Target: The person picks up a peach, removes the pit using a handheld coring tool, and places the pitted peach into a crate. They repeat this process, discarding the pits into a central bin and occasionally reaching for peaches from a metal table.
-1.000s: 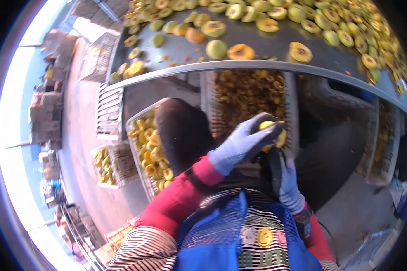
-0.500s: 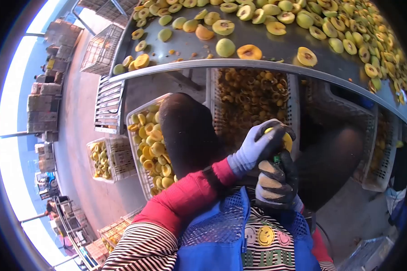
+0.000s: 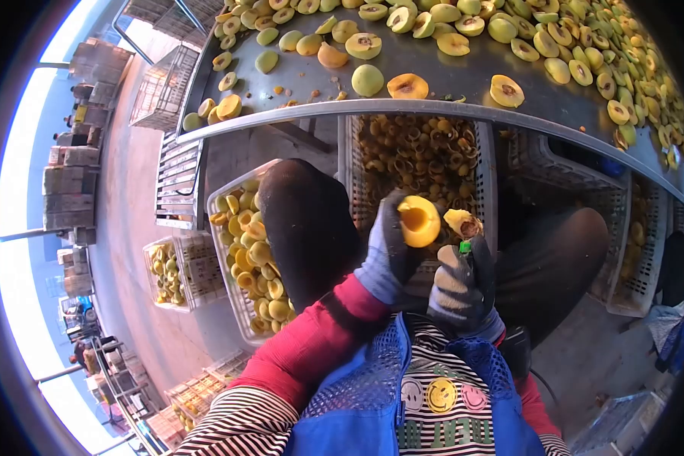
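My left hand (image 3: 387, 243), in a grey-and-black glove, is closed on a peach half (image 3: 419, 221) with a smooth hollow facing up. Just to its right, my gloved right hand (image 3: 463, 292) is wrapped round a small tool with a green part (image 3: 465, 247). A torn piece of peach flesh with brown pit (image 3: 464, 224) sits at the tool's upper end. The tool's blade is hidden. Both hands are above my lap, in front of a crate of brown pit scraps (image 3: 422, 156).
A metal table (image 3: 311, 72) holds many cut peach halves, and its raised edge runs across in front of me. By my left knee stands a crate of hollowed halves (image 3: 254, 258). Another filled crate (image 3: 182, 270) is farther left. More crates (image 3: 634, 251) stand at right.
My hands were together around the peach half; now they are apart. The left has moved left with the hollowed half, and the torn piece with pit shows at the tool.
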